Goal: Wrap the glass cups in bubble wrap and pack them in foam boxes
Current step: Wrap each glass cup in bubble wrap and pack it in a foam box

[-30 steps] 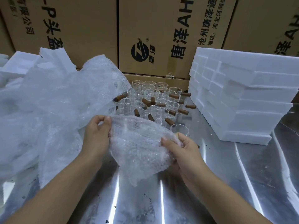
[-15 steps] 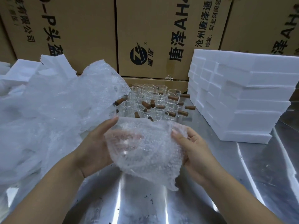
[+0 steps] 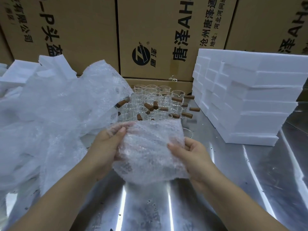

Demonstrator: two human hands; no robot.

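left hand (image 3: 106,147) + right hand (image 3: 195,155) grip bubble-wrap sheet (image 3: 150,147) over bench (image 3: 250,189) middle | glass cups (image 3: 155,104) clustered at far edge | foam boxes (image 3: 246,104) stacked far-right | loose bubble wrap (image 3: 50,122) heaped left

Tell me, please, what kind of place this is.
Probably a packing station in a warehouse or workshop: stacked printed cardboard cartons behind a steel table, a stack of white foam boxes, and many glass cups with wooden handles beside loose bubble wrap.

The bubble wrap sheet (image 3: 150,147) covered the fingers of the left hand (image 3: 106,144), which showed only dimly through it. Whether a cup lay inside could not be told. The bubble wrap pile (image 3: 58,114) hid the leftmost glass cups (image 3: 155,100).
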